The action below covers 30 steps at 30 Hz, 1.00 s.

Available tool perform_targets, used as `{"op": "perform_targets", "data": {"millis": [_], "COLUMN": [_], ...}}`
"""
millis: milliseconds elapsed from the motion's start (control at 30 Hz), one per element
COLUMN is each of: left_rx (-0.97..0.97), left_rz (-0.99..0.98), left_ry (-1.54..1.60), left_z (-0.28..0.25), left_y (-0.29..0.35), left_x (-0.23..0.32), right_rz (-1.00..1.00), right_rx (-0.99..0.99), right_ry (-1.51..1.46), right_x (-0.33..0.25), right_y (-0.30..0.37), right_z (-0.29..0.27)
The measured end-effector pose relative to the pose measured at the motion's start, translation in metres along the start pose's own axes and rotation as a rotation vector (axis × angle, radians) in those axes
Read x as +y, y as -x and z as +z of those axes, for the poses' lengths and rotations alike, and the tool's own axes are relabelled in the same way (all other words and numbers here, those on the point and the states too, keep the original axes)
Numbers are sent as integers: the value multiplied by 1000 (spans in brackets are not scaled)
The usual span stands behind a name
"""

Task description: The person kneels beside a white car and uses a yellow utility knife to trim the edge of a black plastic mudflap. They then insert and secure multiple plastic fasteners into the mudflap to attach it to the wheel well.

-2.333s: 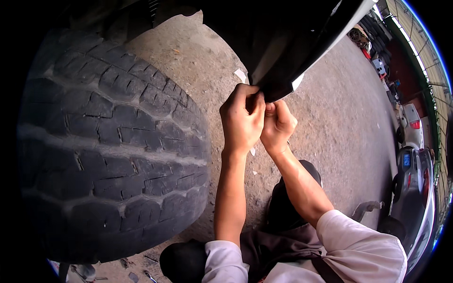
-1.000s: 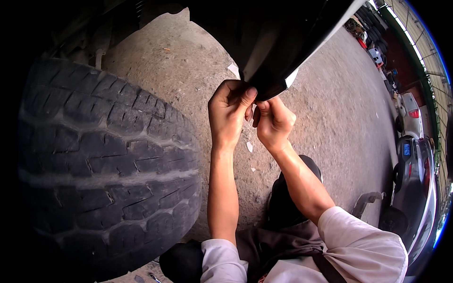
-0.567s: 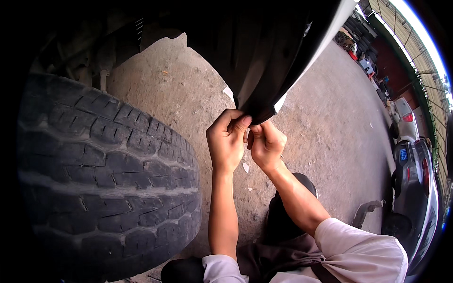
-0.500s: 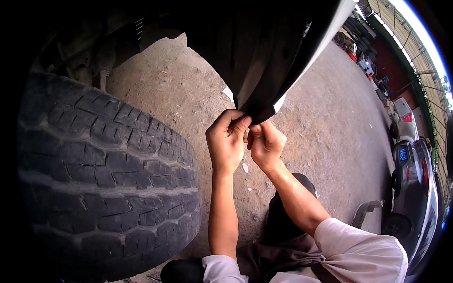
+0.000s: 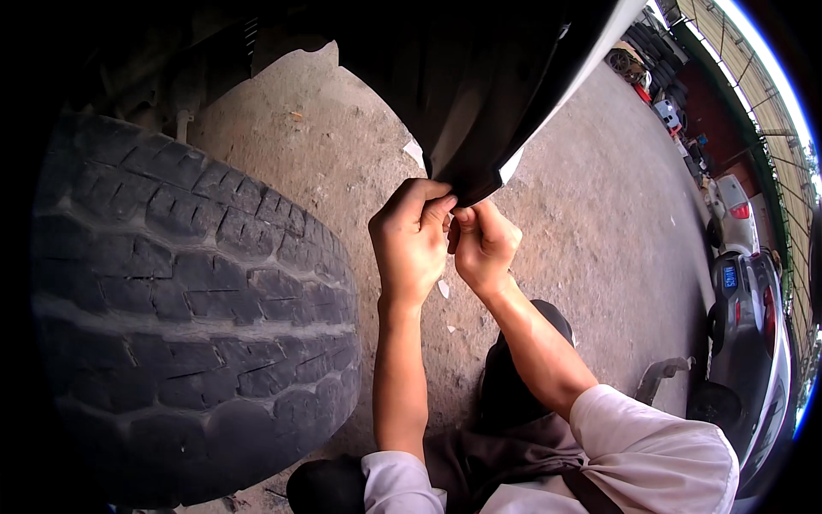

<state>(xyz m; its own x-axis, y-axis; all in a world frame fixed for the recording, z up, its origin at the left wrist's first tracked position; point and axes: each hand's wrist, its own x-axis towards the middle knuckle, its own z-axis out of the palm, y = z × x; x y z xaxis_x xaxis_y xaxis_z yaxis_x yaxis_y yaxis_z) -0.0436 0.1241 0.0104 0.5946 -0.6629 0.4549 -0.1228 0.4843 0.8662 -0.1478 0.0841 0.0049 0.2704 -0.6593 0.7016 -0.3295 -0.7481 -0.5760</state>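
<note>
A dark plastic wheel-arch liner [image 5: 467, 141] hangs down at the top middle and narrows to a lower tip, with a pale body panel edge [image 5: 591, 64] along its right side. At that tip my left hand [image 5: 411, 240] is closed, thumb and forefinger pinching the liner's lower edge. Close beside it, my right hand [image 5: 486, 250] is also closed on the edge, fingertips pressed together. The fingertips of both hands nearly meet, and whether a small part sits between them is hidden. A large worn tyre [image 5: 197, 317] with deep tread fills the left side, apart from my left forearm.
Rough concrete ground [image 5: 582, 214] carries small pale scraps. A curved dark metal piece [image 5: 664, 377] lies at the right. Farther right stand a grey car [image 5: 747, 300] and a white car [image 5: 733, 210]. Stacked tyres [image 5: 655, 60] are at the far right.
Both hands and the liner tip appear slightly higher in the picture, as the view has shifted a little. The pinching grip at the tip stays much the same.
</note>
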Motion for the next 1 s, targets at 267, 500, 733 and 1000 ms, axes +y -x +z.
{"op": "perform_targets", "data": {"millis": [267, 500, 733, 1000], "left_rx": [60, -30, -182, -133], "left_rz": [149, -254, -316, -40], "left_ry": [-71, 429, -21, -94], "left_z": [3, -1, -9, -5], "left_y": [3, -1, -6, -7], "left_x": [2, 3, 12, 12], "right_rz": [-42, -4, -20, -37], "right_rx": [0, -11, -26, -27], "right_ry": [30, -4, -4, 19], "right_x": [-1, 2, 0, -1], "right_y": [-3, 0, -3, -3], "right_z": [-1, 0, -3, -4]}}
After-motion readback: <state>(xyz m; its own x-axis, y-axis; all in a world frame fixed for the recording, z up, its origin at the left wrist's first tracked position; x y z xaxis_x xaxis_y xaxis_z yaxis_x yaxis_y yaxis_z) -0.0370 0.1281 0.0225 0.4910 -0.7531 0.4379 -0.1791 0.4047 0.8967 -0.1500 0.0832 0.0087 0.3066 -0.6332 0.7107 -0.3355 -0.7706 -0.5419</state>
